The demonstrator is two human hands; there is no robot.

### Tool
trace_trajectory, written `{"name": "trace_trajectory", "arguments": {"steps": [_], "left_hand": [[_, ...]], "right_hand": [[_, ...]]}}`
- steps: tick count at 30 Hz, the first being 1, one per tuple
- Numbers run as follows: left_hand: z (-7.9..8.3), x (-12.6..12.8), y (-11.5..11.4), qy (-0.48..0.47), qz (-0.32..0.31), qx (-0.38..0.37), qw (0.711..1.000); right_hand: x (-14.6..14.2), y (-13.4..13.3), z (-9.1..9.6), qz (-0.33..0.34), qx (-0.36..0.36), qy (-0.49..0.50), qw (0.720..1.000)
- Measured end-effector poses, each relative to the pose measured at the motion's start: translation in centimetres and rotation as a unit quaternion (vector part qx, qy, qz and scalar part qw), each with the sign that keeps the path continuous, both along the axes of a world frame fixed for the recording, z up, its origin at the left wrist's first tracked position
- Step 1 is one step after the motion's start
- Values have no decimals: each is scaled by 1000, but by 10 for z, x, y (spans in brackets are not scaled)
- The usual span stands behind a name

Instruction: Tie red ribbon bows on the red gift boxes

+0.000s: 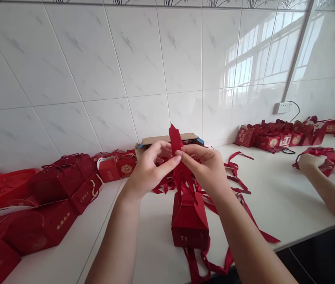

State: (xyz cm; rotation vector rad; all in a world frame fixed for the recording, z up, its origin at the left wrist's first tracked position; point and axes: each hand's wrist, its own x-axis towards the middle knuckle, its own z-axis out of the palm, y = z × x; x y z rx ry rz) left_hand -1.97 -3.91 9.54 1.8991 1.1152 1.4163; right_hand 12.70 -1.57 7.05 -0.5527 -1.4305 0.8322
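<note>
At the far left of the frame, a heap of red gift boxes (52, 185) lies along the white counter (274, 205) against the tiled wall. Some have cord handles. Just right of the heap stands a smaller box with a gold emblem (126, 169), and behind it, by the wall, an open cardboard carton (161, 140). Your left hand (146, 171) is raised at the centre of the frame, thumb and forefinger pinched tight on a red ribbon (175, 138) whose end sticks up above your fingers. Your right hand (209, 167) meets it from the other side, fingers curled and closed on the same ribbon, the fingertips of both hands touching. The ribbon runs down from your grip to a tall red box (189, 221) standing upright on the counter just below your hands, near the front edge. It seems to be threaded through the box top, though your fingers hide the join. Loose red ribbons (233, 165) are strewn behind and to the right of the box, and some trail off the counter edge. Further right, a row of small red boxes (269, 140) stands along the wall below a white socket (282, 107). At the right edge of the frame, another person's hand (306, 161) holds a red ribboned piece (331, 156) over the counter.
</note>
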Motion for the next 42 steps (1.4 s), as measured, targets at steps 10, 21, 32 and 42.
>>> {"name": "trace_trajectory", "arguments": {"steps": [10, 21, 32, 42], "left_hand": [[-3, 3, 9, -65, 26, 17, 997], [-1, 1, 6, -95, 36, 36, 994], [-1, 4, 6, -89, -17, 49, 995], [-4, 14, 2, -85, -68, -48, 993]], "right_hand": [[8, 8, -5, -8, 57, 23, 998], [23, 13, 0, 4, 79, 10, 997], [24, 1, 2, 68, 20, 27, 997], [29, -5, 3, 68, 6, -37, 997]]}}
